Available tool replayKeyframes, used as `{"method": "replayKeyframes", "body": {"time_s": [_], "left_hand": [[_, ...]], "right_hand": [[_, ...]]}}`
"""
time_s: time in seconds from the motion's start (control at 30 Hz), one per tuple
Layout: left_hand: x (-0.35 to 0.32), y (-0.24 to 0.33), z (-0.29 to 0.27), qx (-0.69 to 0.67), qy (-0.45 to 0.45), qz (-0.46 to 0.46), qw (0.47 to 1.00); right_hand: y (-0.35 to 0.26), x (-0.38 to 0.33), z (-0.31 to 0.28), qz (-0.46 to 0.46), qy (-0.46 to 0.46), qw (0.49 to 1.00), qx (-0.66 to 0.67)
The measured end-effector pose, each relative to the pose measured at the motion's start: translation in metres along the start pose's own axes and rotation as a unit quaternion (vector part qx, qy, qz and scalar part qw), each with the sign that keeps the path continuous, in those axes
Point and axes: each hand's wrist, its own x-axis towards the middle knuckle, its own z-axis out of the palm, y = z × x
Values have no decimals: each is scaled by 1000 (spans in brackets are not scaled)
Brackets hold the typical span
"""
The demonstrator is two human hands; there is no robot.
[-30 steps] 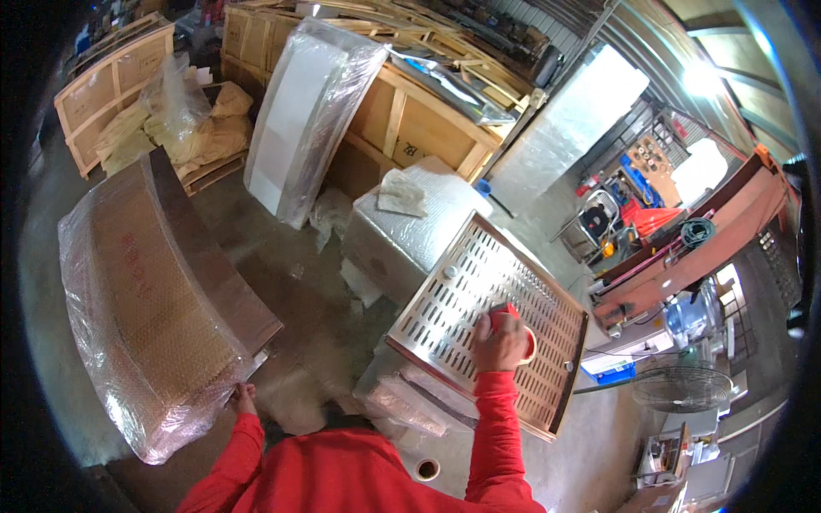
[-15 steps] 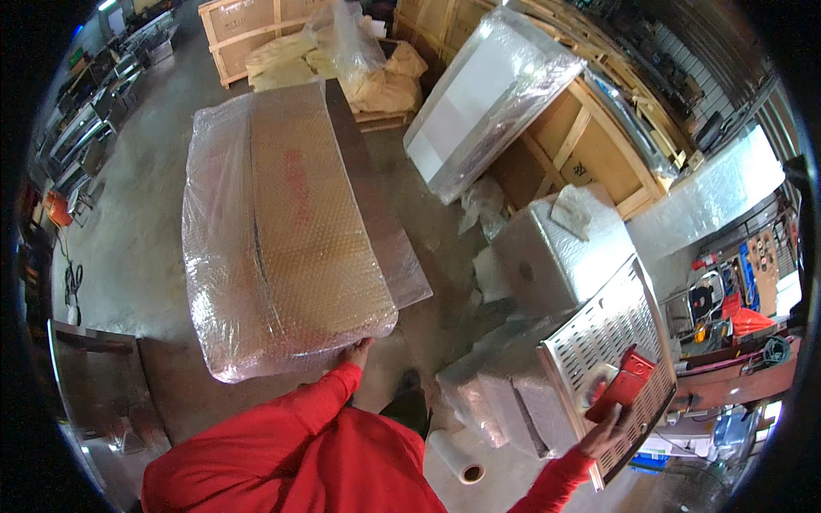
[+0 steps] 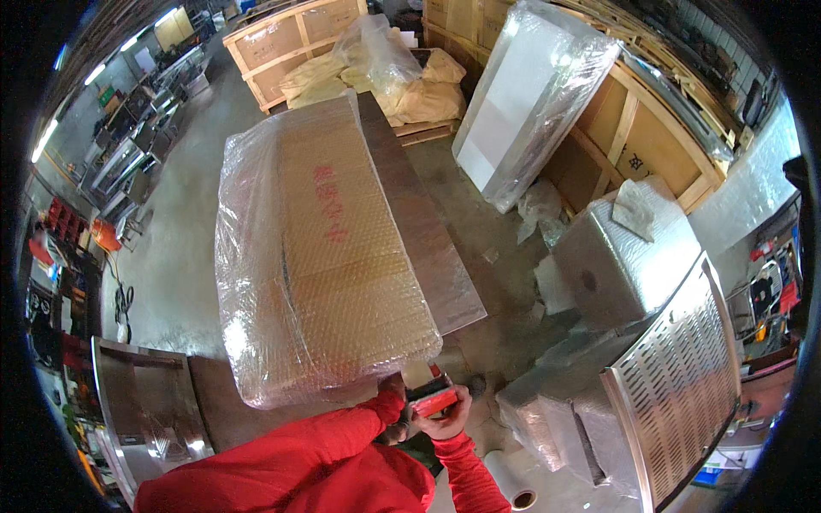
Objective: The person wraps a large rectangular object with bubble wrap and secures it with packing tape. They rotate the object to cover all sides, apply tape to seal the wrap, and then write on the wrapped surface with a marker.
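A large flat carton (image 3: 329, 265) wrapped in bubble wrap and clear film lies before me, red marks on its top. My right hand (image 3: 451, 419) is closed around a red tape dispenser (image 3: 438, 400), at the carton's near right corner. Close beside the dispenser, my left hand (image 3: 392, 386) is at the carton's near edge. Its fingers are mostly hidden, so I cannot see whether they grip the wrap. Under the carton, a dark flat board (image 3: 457, 299) sticks out to the right.
To the right, a slotted metal panel (image 3: 676, 376) leans over wrapped packages (image 3: 556, 427). A foil-like wrapped box (image 3: 629, 248) stands behind it. A roll of film (image 3: 510, 483) lies near my feet. Wooden crates (image 3: 295, 51) stand at the back; a metal unit (image 3: 150, 402) is at left.
My right hand has lifted the red tape dispenser off the slotted panel and brought it left to the carton's near corner. My left hand stays by the near edge. The view has shifted.
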Motion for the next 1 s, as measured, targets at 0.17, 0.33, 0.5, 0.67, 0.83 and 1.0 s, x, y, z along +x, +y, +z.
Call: {"method": "replayKeyframes", "body": {"time_s": [0.17,0.33,0.5,0.67,0.83,1.0], "left_hand": [[-2,41,11,202,-162,44,965],[-67,111,-127,224,-246,65,941],[-85,219,-176,67,-63,267,959],[-43,253,-171,195,-223,209,932],[-27,252,-174,205,-291,180,917],[-12,243,-170,125,-262,207,934]], "right_hand": [[40,-10,-4,107,-10,994,38],[-13,18,-7,-44,-135,956,-257],[28,0,-6,38,-69,997,-16],[4,9,-3,18,-94,986,-135],[-20,12,4,-110,-54,955,-269],[-25,13,5,-178,-16,944,-279]]}}
